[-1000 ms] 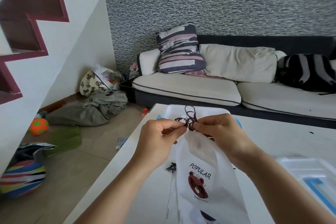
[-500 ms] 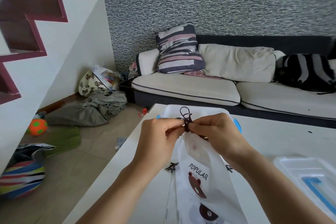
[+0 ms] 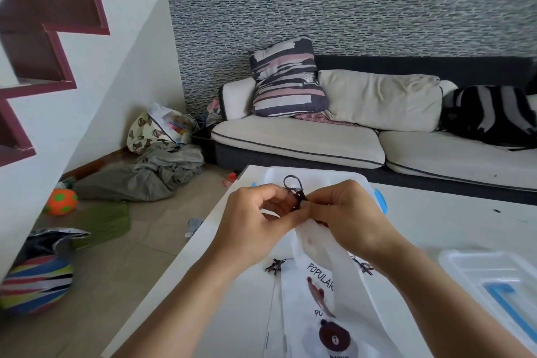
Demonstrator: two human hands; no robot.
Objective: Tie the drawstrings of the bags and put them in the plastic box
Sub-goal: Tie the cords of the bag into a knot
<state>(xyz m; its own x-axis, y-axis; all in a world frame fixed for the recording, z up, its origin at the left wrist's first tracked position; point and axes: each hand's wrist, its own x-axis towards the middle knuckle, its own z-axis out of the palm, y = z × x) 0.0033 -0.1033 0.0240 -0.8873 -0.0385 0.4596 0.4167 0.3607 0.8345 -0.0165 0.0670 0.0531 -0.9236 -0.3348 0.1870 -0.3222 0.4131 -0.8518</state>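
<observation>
We pinch the dark drawstring [image 3: 295, 192] with both hands, left hand [image 3: 255, 224] and right hand [image 3: 345, 218]; the white bag [image 3: 322, 279] hangs toward us; the plastic box [image 3: 316, 177] sits just behind the knot.

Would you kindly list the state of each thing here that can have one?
Left hand: pinching the drawstring.
Right hand: pinching the drawstring.
Drawstring: looped, not visibly knotted.
White bag: held up at its cinched neck.
Plastic box: open.
Lid: lying on the table.
</observation>
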